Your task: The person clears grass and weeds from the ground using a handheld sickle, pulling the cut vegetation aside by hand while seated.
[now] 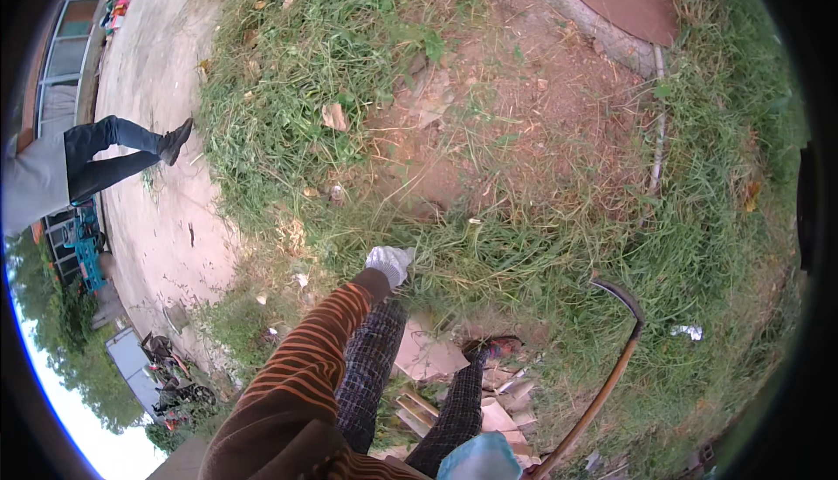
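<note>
My left hand (391, 265), in a pale knitted glove, is low against the cut grass (478, 251), just beyond my knee. Its fingers are partly lost in the grass, so I cannot tell whether they are closed on any. At the bottom edge only a sliver of my right hand (529, 472) shows, around the lower end of a sickle's wooden handle (589, 408). The curved metal blade (625, 297) is up and to the right, over the green grass, apart from my left hand.
Broken flat slabs (429, 349) and wood strips (419, 408) lie around my feet. A round reddish cover on a concrete ring (589, 15) and a thin pipe (658, 126) are at the upper right. Another person (98, 159) walks on the concrete path (150, 74) at left.
</note>
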Available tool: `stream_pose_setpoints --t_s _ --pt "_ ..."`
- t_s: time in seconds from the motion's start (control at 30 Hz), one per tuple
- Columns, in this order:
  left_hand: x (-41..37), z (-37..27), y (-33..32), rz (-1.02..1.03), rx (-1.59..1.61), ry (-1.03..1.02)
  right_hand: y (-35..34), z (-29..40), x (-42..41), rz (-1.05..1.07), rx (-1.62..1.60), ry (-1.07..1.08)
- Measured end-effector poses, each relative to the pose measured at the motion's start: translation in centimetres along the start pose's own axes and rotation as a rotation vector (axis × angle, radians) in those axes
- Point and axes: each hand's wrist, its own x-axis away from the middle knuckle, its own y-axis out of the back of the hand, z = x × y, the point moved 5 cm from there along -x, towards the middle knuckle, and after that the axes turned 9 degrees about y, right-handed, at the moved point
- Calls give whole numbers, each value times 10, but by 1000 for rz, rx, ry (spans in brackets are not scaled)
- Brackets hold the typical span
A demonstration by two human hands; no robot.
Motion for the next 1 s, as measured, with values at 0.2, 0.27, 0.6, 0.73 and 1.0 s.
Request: stream_pose_setpoints --t_s 0.2,0.27,0.6,0.73,1.0 --pt "102 159 164 -590 152 97 24 7 9 -29 -73 87" --pt "147 263 198 -787 188 218 8 27 15 -2 -48 99" --pt "218 471 358 -779 -624 921 -48 40 6 68 54 178" --pt "104 319 326 -870 -607 483 -64 24 2 53 37 143" --pt "-90 -65 128 -304 -83 -313 -68 5 -6 15 100 68"
